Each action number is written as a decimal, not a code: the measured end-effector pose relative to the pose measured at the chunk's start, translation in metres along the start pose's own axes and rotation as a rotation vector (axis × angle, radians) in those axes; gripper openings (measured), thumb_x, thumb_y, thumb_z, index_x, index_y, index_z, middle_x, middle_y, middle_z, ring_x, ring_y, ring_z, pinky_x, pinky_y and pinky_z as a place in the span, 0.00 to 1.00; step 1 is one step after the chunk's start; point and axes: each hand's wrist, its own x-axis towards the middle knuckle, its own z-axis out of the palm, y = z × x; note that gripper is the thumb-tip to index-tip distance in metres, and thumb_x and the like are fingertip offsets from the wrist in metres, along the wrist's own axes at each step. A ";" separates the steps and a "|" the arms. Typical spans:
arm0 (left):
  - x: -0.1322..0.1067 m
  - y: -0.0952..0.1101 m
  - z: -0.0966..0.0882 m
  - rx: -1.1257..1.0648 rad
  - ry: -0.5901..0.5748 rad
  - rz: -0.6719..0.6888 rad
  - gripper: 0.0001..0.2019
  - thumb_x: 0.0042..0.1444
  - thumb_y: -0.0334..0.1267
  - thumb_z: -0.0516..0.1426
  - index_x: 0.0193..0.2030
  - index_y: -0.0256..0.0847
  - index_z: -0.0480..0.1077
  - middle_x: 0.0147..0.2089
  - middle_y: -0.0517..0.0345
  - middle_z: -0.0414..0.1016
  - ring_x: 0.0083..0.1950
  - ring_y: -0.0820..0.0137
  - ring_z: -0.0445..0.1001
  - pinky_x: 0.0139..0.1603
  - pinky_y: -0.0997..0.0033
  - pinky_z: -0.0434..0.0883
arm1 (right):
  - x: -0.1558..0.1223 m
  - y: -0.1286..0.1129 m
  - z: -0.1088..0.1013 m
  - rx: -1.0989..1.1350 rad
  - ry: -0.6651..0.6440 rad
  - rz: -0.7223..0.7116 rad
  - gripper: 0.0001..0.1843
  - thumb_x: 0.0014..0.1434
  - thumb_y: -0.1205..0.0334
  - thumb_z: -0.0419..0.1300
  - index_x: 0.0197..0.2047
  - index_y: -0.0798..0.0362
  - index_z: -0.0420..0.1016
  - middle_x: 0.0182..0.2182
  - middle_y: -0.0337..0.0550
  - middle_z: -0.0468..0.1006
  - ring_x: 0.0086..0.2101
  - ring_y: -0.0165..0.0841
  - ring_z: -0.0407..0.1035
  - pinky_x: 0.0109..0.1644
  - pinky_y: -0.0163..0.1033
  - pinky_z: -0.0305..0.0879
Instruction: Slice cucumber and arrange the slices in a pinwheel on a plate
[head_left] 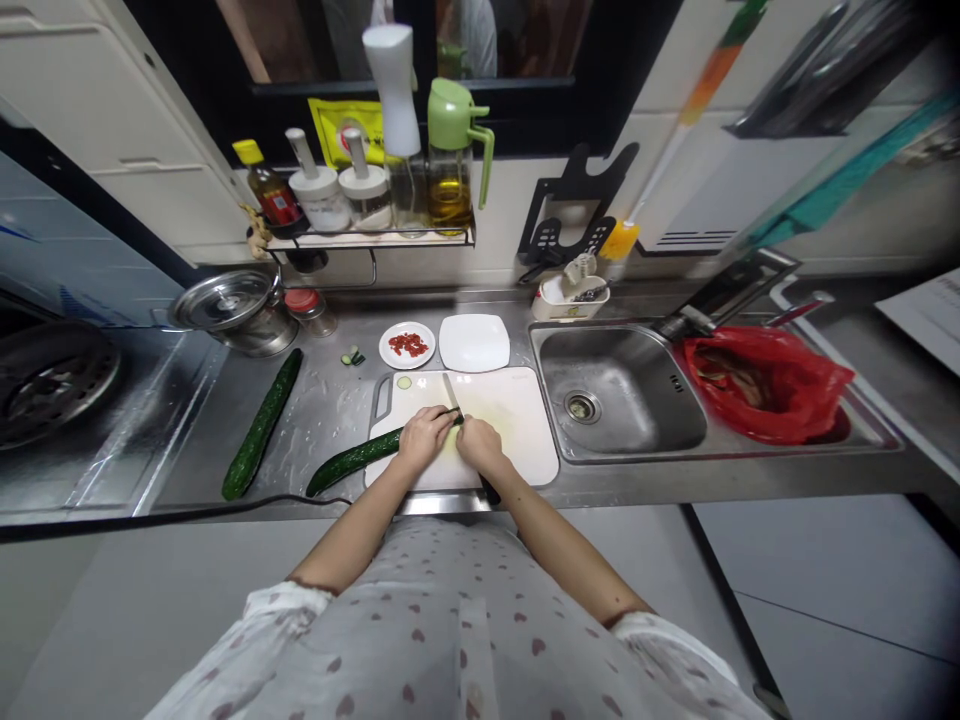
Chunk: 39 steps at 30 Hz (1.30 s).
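My left hand [424,436] is curled over the right end of a long green cucumber [352,462] that lies across the left edge of a white cutting board [517,420]. My right hand [480,447] grips a knife [452,394], whose blade points away from me and rests at the cucumber's end beside my left fingers. A single cucumber slice [404,382] lies near the board's far left corner.
A second whole cucumber [261,425] lies on the steel counter to the left. Behind the board are a small plate of chopped red chilli [407,345] and a bare white plate [474,342]. A sink [622,395] is at right, beside a red bag [765,380].
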 end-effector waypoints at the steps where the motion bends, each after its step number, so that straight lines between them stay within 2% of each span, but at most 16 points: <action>1: 0.000 0.000 0.000 0.001 -0.001 0.000 0.13 0.63 0.38 0.52 0.50 0.48 0.75 0.48 0.54 0.74 0.48 0.68 0.70 0.50 0.66 0.70 | -0.001 0.001 0.001 -0.006 0.000 -0.001 0.20 0.63 0.68 0.45 0.54 0.58 0.68 0.45 0.56 0.77 0.49 0.39 0.71 0.47 0.38 0.63; 8: 0.001 0.002 -0.003 0.004 -0.002 -0.004 0.13 0.63 0.39 0.52 0.50 0.49 0.75 0.49 0.56 0.74 0.48 0.68 0.69 0.50 0.67 0.70 | -0.015 0.008 0.008 -0.040 -0.024 0.025 0.18 0.62 0.67 0.46 0.52 0.59 0.68 0.43 0.58 0.77 0.46 0.41 0.72 0.45 0.40 0.64; 17: 0.001 0.001 -0.003 0.000 -0.010 -0.006 0.13 0.63 0.39 0.52 0.50 0.49 0.75 0.48 0.55 0.74 0.48 0.68 0.70 0.49 0.68 0.70 | -0.006 0.005 0.007 -0.029 -0.020 0.009 0.19 0.62 0.67 0.46 0.53 0.60 0.68 0.44 0.59 0.77 0.47 0.42 0.71 0.46 0.41 0.64; 39: 0.000 0.002 -0.004 -0.001 -0.013 -0.022 0.13 0.63 0.39 0.52 0.49 0.48 0.75 0.49 0.56 0.74 0.48 0.68 0.69 0.50 0.68 0.69 | -0.006 0.004 0.006 -0.022 -0.048 0.022 0.20 0.62 0.67 0.46 0.55 0.59 0.67 0.45 0.58 0.77 0.48 0.43 0.71 0.46 0.41 0.64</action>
